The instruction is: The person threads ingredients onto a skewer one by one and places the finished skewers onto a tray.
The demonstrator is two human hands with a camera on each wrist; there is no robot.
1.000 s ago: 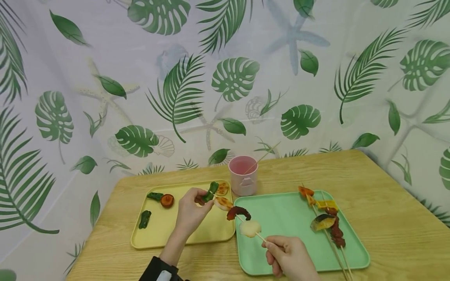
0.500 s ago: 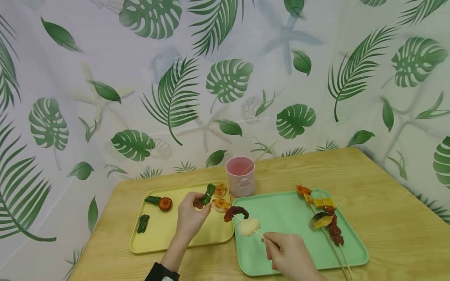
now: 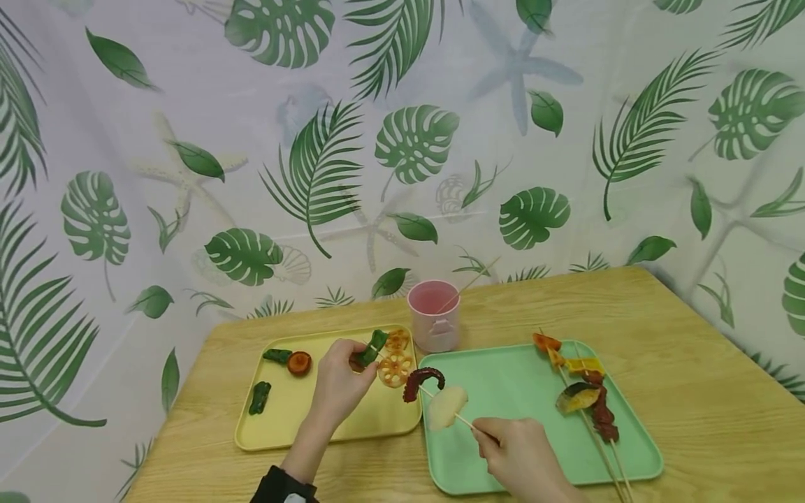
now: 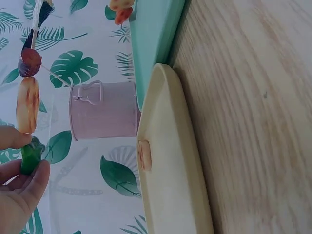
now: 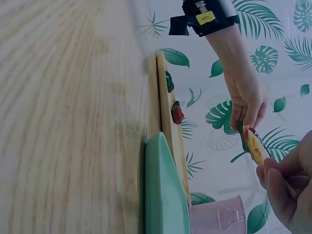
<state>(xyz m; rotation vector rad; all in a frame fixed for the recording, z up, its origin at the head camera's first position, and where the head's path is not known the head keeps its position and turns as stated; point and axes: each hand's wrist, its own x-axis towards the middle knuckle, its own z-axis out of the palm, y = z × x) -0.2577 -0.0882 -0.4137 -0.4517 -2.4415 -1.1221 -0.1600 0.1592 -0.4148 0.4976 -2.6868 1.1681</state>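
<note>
My right hand grips the lower end of a bamboo skewer over the green tray. Threaded on it are a pale yellow slice, a dark red octopus tentacle and a browned lotus root slice. At the skewer's far end, my left hand pinches a green pepper between thumb and fingers. In the left wrist view the pepper sits close against the lotus slice, seen edge-on.
The yellow tray holds another lotus slice, two green peppers and a round brown piece. On the green tray lie two loaded skewers. Behind stands a pink bucket with thin sticks.
The lotus slice and the pale slice have turned on the skewer, so the lotus slice now shows its holes. My right hand has rolled slightly; the left keeps its pinch on the pepper.
</note>
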